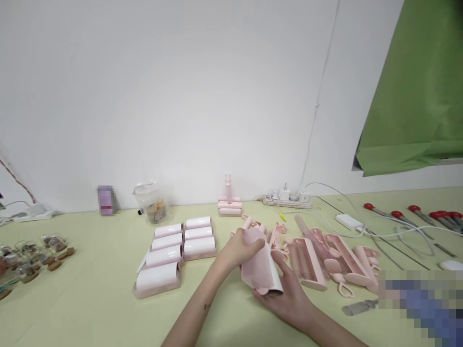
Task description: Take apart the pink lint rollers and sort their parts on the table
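Observation:
Between both hands is a lint roller [257, 270], a pale pink cover with a white roll showing along its right side and at its lower end. My left hand [241, 248] grips the upper left of the cover, thumb lying across it. Around the right side and lower end curls my right hand [289, 299], its palm partly under the roll. To the left, several white rolls in pink trays [159, 277] lie in two columns. Loose pink plastic parts [311, 265], including casings, are heaped just right of my hands; some behind them are partly hidden.
Against the wall stand a pink lint roller [229, 205], a plastic tub in a bag [154, 205] and a power strip [287, 201]. Cables and a white adapter [347, 221] lie at right, near red-tipped tools [397, 215]. Small glass jars with corks [29, 260] sit far left.

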The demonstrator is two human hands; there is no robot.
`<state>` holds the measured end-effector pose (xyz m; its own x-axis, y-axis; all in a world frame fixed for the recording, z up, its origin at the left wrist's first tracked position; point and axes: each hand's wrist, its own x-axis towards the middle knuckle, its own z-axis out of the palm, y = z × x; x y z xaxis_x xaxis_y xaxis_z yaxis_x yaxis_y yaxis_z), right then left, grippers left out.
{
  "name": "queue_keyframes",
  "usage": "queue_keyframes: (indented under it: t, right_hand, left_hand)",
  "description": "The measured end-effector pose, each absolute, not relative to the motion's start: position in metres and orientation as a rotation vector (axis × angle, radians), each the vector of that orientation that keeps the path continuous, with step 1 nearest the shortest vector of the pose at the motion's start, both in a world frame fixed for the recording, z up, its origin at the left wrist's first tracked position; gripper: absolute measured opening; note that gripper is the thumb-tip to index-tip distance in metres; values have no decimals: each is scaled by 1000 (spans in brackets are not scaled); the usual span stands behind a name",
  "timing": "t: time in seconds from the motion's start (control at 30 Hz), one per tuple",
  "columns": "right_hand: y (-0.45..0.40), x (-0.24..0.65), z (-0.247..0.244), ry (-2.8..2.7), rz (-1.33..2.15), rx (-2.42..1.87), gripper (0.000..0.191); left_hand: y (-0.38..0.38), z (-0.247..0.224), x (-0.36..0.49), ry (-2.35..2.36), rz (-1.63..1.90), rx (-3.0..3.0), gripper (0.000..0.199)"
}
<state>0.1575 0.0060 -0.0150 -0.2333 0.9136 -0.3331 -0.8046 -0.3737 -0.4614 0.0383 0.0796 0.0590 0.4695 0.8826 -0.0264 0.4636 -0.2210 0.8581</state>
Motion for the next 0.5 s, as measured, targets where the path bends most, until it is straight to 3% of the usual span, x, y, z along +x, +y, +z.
queue_keyframes:
  t: [0.13,0.23,0.33,0.5]
  right_hand:
    - [5,160,-16,-110,1861,-651,36]
    - [2,167,-22,-164,1983,-446,33]
    - [0,174,-32,-307,2024,-166,39]
    - [-7,171,-40,-542,2075,-94,47]
  left_hand:
    - [86,75,25,1112,699,1849,60]
    - [82,75,7,1004,975,1875,58]
    - [70,50,-8,946,1219,1934,51]
    - [50,-9,-12,870,1069,1736,51]
